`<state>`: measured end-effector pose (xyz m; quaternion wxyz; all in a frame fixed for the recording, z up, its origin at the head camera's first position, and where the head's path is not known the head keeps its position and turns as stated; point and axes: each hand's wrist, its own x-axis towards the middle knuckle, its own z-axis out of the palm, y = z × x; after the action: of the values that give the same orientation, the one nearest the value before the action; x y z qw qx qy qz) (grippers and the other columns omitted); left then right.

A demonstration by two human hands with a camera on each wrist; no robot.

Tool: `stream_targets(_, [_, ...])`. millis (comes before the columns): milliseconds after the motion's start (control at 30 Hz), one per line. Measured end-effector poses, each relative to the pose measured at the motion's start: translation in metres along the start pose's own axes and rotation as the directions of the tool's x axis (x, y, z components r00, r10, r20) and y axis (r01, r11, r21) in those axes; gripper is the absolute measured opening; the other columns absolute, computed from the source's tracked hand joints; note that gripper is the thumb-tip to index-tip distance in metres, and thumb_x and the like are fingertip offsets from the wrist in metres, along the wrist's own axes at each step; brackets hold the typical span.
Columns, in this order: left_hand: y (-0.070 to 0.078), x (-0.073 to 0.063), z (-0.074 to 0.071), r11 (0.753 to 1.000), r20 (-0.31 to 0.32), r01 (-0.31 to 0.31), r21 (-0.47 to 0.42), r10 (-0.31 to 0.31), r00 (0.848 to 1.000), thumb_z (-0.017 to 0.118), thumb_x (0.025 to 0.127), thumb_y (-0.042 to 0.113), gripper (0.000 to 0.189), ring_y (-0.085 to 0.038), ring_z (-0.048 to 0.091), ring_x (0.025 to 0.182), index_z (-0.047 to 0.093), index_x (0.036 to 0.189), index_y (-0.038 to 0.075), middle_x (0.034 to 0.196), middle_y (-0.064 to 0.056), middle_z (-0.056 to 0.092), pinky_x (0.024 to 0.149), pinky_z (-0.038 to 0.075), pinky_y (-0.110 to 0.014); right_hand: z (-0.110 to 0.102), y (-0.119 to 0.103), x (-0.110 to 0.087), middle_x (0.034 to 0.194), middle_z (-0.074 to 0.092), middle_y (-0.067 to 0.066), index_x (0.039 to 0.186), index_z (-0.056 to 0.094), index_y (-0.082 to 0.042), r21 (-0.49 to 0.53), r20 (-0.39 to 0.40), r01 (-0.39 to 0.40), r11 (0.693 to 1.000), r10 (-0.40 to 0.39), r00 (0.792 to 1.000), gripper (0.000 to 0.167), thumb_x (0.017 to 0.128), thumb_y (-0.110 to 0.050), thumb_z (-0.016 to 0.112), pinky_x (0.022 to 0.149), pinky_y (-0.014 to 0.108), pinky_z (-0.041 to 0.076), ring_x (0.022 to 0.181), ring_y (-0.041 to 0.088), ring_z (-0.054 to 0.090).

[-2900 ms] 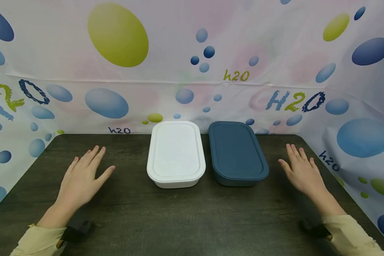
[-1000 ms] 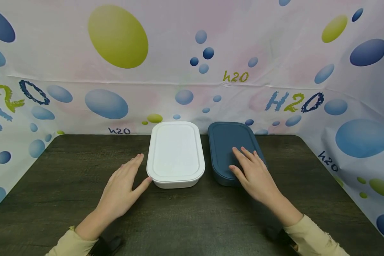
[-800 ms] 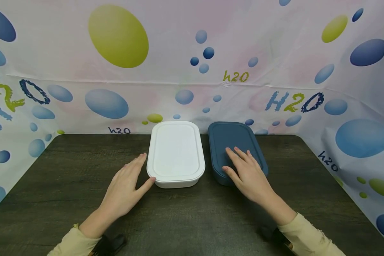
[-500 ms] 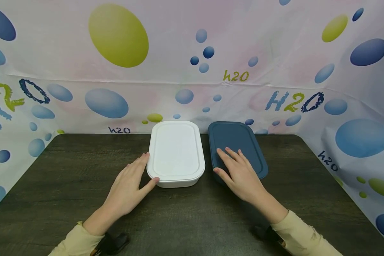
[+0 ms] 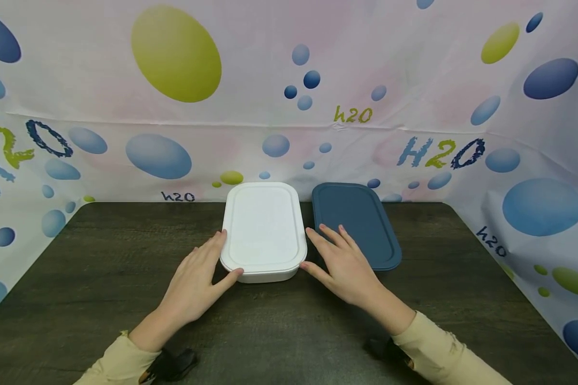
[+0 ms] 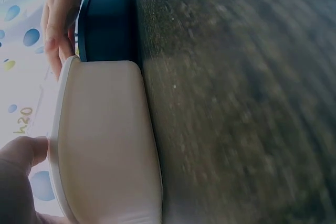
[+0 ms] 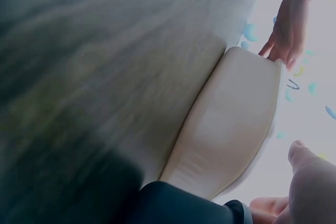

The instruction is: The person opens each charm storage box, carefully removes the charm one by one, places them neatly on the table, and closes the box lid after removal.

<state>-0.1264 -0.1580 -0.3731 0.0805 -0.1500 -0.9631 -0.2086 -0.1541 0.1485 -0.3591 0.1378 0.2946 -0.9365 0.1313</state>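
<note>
A white lidded food container [image 5: 265, 227] sits flat on the table, lid on. My left hand [image 5: 195, 280] is at its left side, fingertips at the lid's left rim and thumb at the front left corner. On the opposite side, my right hand [image 5: 344, 270] reaches over the near left corner of a dark blue lidded container [image 5: 361, 224]. Its index fingertip and thumb are right at the white lid's right rim. Both hands have extended, spread fingers. In the left wrist view, the left thumb [image 6: 23, 153] lies against the lid edge of the white container [image 6: 105, 140].
Both containers stand side by side at the back of the dark wooden table [image 5: 270, 337], a narrow gap between them. A white backdrop [image 5: 255, 69] with blue and green dots rises behind and along both sides.
Both hands came inward from the table's sides. The left reached the white container's left rim; the right crossed over the blue container to the white one's right rim. Neither container visibly moved.
</note>
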Motion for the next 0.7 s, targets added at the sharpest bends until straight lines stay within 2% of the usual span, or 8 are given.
stream_targets(300, [0.001,0.001,0.003,1.0,0.019,0.013,-0.005,-0.013,1.0,0.044,0.087,0.072,0.095,-0.033,0.027,0.139,0.015,0.154,0.013,0.155,-0.014,0.023,0.109,0.018,-0.056,0.005,-0.007,0.005,0.139,0.051,0.008,0.144,0.042,-0.006,-0.08,-0.029,0.009,0.997,-0.011,1.0,0.08,0.09,-0.064,0.048,0.114,0.048,0.014,0.137,0.025,0.033])
stream_targets(700, [0.002,0.002,0.008,1.0,0.003,0.007,-0.01,-0.007,1.0,0.047,0.083,0.074,0.102,-0.032,0.027,0.139,0.012,0.154,0.01,0.155,-0.014,0.023,0.109,0.02,-0.055,0.009,-0.011,0.008,0.126,0.062,0.011,0.137,0.049,0.001,-0.196,-0.091,0.09,0.976,-0.11,0.99,0.084,0.085,-0.064,0.057,0.113,0.05,0.016,0.133,0.029,0.039])
